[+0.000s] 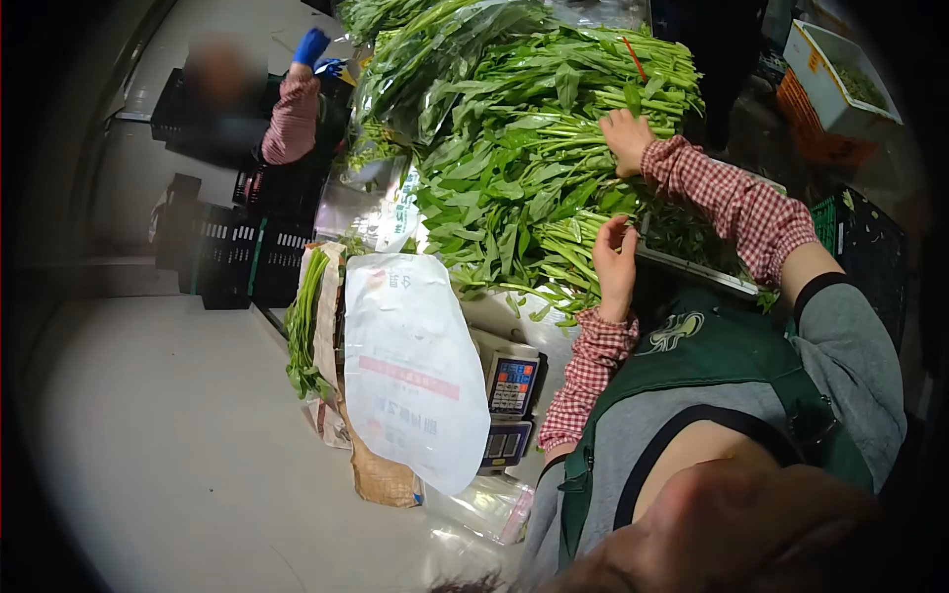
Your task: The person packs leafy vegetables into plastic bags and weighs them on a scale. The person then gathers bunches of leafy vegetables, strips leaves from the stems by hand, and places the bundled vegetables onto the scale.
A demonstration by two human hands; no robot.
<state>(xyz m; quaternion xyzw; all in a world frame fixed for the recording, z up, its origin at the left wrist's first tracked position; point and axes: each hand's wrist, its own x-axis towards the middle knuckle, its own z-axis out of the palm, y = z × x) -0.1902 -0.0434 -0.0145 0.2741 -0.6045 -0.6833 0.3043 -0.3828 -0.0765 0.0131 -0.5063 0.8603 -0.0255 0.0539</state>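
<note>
A big heap of long-stemmed leafy greens covers the work surface. My right hand is at the stem ends on the heap's right side, its fingers curled over some stems. Nearer my body, my left hand is raised beside the lower stems, fingers bent and a little apart, with nothing visible in it. A thin red strip lies across the upper stems. Just past my hands is a tray with loose greens, partly hidden by my right sleeve.
A digital scale stands beside a white printed bag. More greens poke out of a wrapping at the left. Across the surface is a co-worker's blue-gloved hand. Crates stand at left, a white bin at upper right.
</note>
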